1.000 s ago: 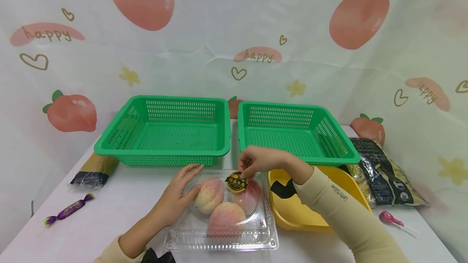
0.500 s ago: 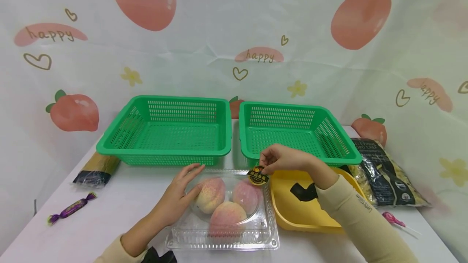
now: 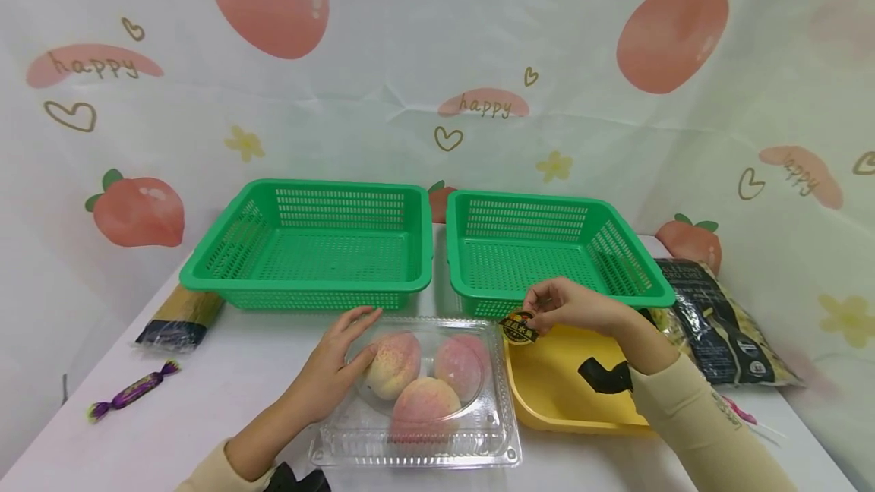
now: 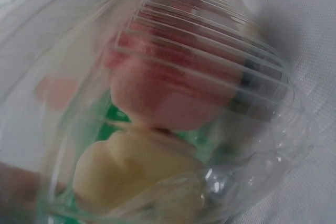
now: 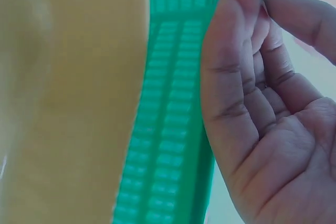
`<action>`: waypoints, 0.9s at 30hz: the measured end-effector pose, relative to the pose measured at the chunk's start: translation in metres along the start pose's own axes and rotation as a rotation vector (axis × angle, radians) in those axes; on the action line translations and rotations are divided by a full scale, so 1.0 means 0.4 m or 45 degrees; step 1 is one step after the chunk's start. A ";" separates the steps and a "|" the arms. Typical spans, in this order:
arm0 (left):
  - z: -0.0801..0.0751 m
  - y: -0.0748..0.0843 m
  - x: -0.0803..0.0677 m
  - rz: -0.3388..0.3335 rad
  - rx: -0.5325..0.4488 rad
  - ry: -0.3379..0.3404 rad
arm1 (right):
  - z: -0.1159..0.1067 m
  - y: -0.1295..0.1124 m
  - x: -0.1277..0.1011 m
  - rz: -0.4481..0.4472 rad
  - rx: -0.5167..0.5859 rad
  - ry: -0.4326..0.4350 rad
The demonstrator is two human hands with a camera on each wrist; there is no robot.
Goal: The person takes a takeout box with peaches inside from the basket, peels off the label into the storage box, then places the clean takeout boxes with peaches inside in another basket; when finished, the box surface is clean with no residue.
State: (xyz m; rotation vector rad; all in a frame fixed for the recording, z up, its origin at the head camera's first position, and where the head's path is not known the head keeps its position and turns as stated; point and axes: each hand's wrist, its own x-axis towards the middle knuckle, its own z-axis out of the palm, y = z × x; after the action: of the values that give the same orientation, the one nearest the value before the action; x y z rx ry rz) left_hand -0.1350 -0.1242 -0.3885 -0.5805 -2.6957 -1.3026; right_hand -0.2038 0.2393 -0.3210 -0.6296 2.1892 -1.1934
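Note:
A clear plastic clamshell box (image 3: 417,443) with three peaches (image 3: 424,401) inside sits at the near middle of the table. My left hand (image 3: 338,363) rests flat on the box's left side, fingers straight. In the left wrist view the ribbed clear box (image 4: 252,108) and the peaches (image 4: 168,87) fill the frame. My right hand (image 3: 557,306) pinches a round black and gold sticker (image 3: 519,326) above the left rim of a yellow tray (image 3: 554,393). The right wrist view shows my right hand's fingers (image 5: 236,77) curled together beside the green basket (image 5: 173,129).
Two green mesh baskets (image 3: 307,245) (image 3: 554,249) stand side by side behind the box. A dark packet (image 3: 179,317) and a purple wrapped candy (image 3: 130,392) lie at the left. A large snack bag (image 3: 718,321) and a pink lollipop (image 3: 741,412) lie at the right.
My right hand has peeled the sticker off the box lid and carried it rightward over the yellow tray. The left hand has stayed on the box.

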 end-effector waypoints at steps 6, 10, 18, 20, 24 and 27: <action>0.001 0.000 0.000 0.008 0.003 0.006 | -0.019 0.039 -0.043 -0.007 0.047 0.023; 0.002 0.000 0.000 0.011 0.007 0.010 | -0.025 0.053 -0.071 0.001 0.046 0.073; 0.002 0.001 -0.001 0.001 0.010 0.005 | -0.025 0.090 -0.117 0.013 0.040 0.138; 0.002 0.002 -0.001 0.000 0.011 0.005 | -0.025 0.102 -0.125 0.019 0.038 0.145; 0.001 0.004 0.000 -0.007 0.013 0.005 | -0.024 0.121 -0.134 0.061 0.025 0.156; 0.001 0.004 0.000 -0.009 0.012 0.006 | -0.025 0.134 -0.139 0.095 0.013 0.173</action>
State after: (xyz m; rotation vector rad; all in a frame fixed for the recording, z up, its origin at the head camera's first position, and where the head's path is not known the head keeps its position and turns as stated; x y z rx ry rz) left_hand -0.1343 -0.1229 -0.3876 -0.5664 -2.7013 -1.2906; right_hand -0.1772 0.3069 -0.3486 -0.4704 2.2959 -1.2395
